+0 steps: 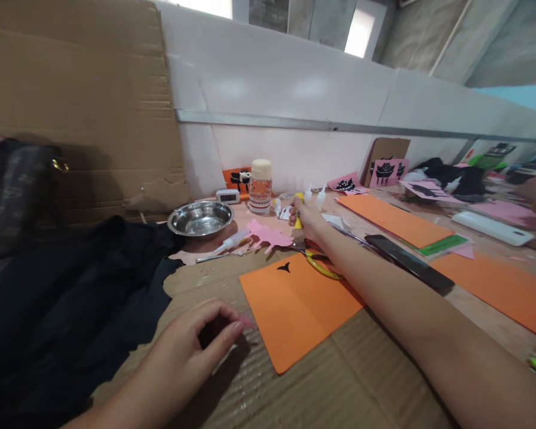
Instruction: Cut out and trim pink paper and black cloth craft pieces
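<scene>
A cardboard sheet (330, 375) covers the near table, its lower edge out of frame; a dark cloth (84, 280) lies over its left side, cut off at the left. On the cardboard is an orange card (304, 310), its right edge partly hidden by the right forearm. The left hand (205, 339), just left of the card, is closed in a pinch. The right hand (307, 215) reaches across, curled around a slim yellow object (298, 220), too covered to identify. Beyond the card sit a metal bowl (201, 231), a bottle (261, 189) with printed marks too small to read, and a pink cut-out (268, 235). Scissors (321, 271) lie partly under the forearm. A timer's (227, 196) display is illegible. Smallest are a black piece (284, 268) on the card and a blurred pink scrap (246, 322) at the left fingertips.
</scene>
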Action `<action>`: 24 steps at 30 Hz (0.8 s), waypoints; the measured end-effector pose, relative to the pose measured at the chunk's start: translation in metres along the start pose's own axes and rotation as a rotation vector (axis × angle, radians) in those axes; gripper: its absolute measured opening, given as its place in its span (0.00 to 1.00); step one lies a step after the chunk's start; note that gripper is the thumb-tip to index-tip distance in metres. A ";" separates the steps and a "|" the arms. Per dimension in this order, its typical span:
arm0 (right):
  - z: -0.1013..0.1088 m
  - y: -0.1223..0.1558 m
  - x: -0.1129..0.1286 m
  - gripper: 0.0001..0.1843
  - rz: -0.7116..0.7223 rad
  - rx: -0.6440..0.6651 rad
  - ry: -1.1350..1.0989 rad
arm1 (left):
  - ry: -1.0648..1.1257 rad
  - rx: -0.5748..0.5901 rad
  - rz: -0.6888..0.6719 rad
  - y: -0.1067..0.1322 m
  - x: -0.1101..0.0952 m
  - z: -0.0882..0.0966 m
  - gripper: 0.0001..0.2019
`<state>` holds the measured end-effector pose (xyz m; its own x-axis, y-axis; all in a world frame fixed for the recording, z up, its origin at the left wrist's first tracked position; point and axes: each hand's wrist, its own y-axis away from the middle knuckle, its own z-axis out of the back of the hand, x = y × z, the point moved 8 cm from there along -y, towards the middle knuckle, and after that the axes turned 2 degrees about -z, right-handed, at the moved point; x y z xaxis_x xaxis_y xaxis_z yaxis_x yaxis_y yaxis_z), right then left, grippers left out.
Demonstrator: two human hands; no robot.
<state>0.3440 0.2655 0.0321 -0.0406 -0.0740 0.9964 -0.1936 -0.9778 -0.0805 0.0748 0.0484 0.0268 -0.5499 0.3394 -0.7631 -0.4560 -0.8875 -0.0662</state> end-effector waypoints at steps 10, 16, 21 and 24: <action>0.005 0.002 0.000 0.19 0.031 -0.087 0.175 | 0.085 -0.072 0.067 -0.003 0.005 0.007 0.15; 0.004 0.001 0.000 0.18 0.096 -0.003 0.471 | 0.081 -0.046 0.080 -0.003 0.002 0.006 0.14; -0.004 0.013 0.007 0.16 0.200 0.132 0.763 | 0.082 -0.029 0.063 -0.001 0.003 0.003 0.14; -0.014 0.024 0.028 0.16 0.303 0.168 0.841 | 0.091 -0.023 0.038 0.000 0.003 0.002 0.13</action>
<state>0.3242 0.2425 0.0574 -0.7814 -0.2291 0.5804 0.0844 -0.9604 -0.2655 0.0714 0.0505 0.0258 -0.5001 0.2763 -0.8207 -0.4195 -0.9064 -0.0495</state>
